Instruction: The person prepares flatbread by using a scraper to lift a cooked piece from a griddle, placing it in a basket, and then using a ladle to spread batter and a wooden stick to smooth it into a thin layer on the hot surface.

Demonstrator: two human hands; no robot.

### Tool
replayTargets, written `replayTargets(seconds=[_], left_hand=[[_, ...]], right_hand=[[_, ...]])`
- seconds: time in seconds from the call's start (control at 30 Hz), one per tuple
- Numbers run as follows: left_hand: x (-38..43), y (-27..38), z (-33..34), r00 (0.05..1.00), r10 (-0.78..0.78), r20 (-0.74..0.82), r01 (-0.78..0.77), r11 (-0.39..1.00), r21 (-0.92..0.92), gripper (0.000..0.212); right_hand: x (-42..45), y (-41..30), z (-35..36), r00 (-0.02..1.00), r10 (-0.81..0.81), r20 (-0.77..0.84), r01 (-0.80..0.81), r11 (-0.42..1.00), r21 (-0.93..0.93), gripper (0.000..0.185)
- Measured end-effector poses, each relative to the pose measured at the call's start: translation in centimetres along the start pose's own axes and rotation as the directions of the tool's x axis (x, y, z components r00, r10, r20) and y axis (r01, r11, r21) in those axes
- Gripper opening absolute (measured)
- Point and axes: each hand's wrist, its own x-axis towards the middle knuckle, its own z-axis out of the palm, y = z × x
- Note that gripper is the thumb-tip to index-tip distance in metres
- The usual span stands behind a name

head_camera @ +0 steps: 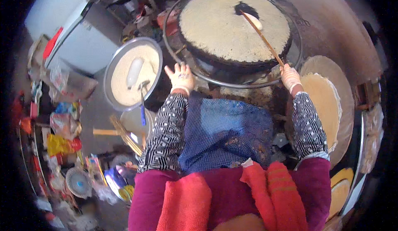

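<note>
My gloved right hand [290, 76] grips the lower end of a thin wooden stick [264, 40]. The stick reaches over a large round griddle [248, 64] coated with a pale layer of batter [214, 22]. Beside its far part lies a smooth white lump of batter [255, 22], next to a bare dark patch [246, 8]. My left hand [182, 78], also gloved, has its fingers spread and holds nothing. It is at the near left of the metal ring [214, 81] around the griddle; whether it touches the ring I cannot tell.
Left of the griddle, a metal basin [106, 85] holds batter, a translucent cylindrical object [135, 71] and a blue-handled tool [143, 114]. Thin round flatbreads [317, 103] lie on a round board [343, 131] at right. Below the basin is a straw brush [127, 136]. Bags and household clutter fill the far left.
</note>
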Motion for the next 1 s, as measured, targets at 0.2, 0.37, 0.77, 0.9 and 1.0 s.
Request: replayTargets(seconds=[0.2,0.37,0.77,0.9,1.0], left_hand=[[-2.7,10.2,-6.3,0.969,0.235,0.082,-0.211,0.951,-0.226,0.047],[-5.0,13.6,-4.5,0.96,0.275,0.058,-0.256,0.942,-0.218,0.061],[-3.3,6.1,-1.4,0.989,0.146,0.03,-0.143,0.987,-0.077,0.058],[-2.4,3.2,-0.4,0.995,0.045,0.093,-0.043,0.999,-0.031,0.061],[-0.9,1.9,-1.2,0.995,0.015,0.099,-0.007,0.996,-0.084,0.059]], right_hand=[[0.2,1.0,0.1,0.999,0.024,-0.032,-0.027,0.996,-0.089,0.034],[-0.5,0.5,0.4,0.998,-0.055,0.032,0.06,0.982,-0.18,0.036],[-0.8,2.9,-0.7,0.998,0.058,-0.027,-0.06,0.995,-0.08,0.039],[-1.6,-0.5,-1.9,0.997,-0.064,0.036,0.066,0.997,-0.048,0.034],[-0.8,2.6,-0.8,0.999,0.034,-0.011,-0.035,0.997,-0.07,0.034]])
